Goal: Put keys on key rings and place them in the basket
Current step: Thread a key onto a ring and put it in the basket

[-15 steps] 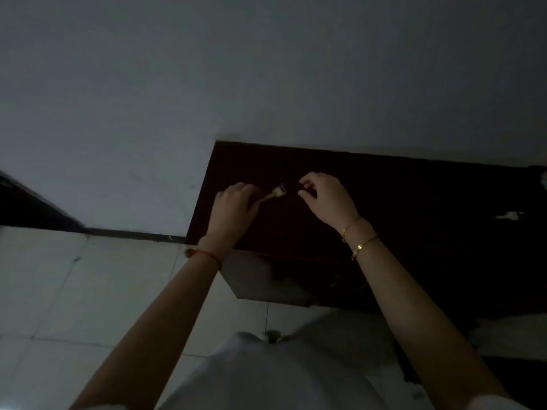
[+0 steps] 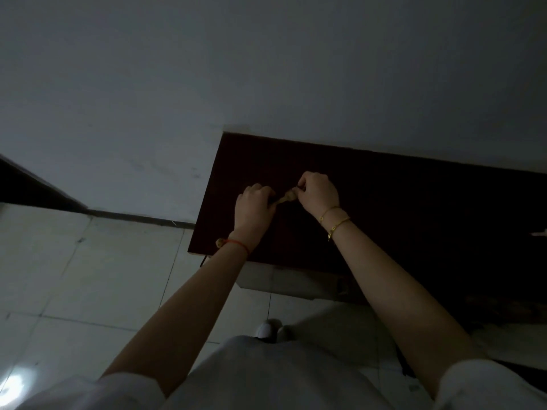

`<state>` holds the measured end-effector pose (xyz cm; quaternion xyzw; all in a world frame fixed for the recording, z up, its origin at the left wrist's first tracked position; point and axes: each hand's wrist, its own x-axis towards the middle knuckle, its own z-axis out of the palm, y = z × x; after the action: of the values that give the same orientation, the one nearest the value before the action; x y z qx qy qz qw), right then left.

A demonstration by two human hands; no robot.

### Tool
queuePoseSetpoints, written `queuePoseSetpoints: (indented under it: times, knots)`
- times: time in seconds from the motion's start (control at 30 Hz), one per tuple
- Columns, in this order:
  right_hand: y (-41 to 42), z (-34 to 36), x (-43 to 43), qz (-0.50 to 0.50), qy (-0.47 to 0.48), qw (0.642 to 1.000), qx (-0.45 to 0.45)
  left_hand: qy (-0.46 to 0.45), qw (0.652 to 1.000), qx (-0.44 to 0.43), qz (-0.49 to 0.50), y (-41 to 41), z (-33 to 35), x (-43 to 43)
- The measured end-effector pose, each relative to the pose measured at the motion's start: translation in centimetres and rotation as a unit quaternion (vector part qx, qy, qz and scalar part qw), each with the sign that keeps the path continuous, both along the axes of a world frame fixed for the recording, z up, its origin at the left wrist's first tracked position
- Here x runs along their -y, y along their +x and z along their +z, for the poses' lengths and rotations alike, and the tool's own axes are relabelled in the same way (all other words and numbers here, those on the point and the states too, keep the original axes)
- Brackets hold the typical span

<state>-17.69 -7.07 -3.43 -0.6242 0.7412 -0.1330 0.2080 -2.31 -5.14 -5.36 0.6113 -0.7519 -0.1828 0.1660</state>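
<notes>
A small brass-coloured key (image 2: 285,198) is held in the air above a dark table (image 2: 399,202). My left hand (image 2: 254,207) is closed around the key's lower end. My right hand (image 2: 318,193) pinches its upper end, fingers curled tight. Whether a key ring is in my right fingers I cannot tell; the scene is very dim. No basket is in view.
The dark table stands against a pale wall (image 2: 266,69). A small pale object (image 2: 539,233), perhaps another key, lies at the table's right edge. Light floor tiles (image 2: 88,276) spread to the left, with a dark skirting along the wall. My white shoe (image 2: 268,328) shows below.
My right hand has closed in from a gap and now grips the key's free end. Both hands have come together over the table.
</notes>
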Motion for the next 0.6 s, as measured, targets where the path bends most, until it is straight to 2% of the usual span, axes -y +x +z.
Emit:
queuePoseSetpoints:
  times: [0.2, 0.4, 0.6]
  knots:
    - [0.2, -0.8, 0.4, -0.014, -0.006, 1.0, 0.013, 0.006, 1.0, -0.019, 0.0, -0.2, -0.5, 0.5]
    - [0.1, -0.2, -0.3, -0.053, -0.038, 0.988, 0.137, 0.025, 0.999, -0.04, -0.014, -0.1, -0.8, 0.5]
    - [-1.3, 1.6, -1.5, -0.048, -0.05, 0.973, 0.219, 0.133, 0.974, -0.181, 0.001, 0.4, 0.2, 0.2]
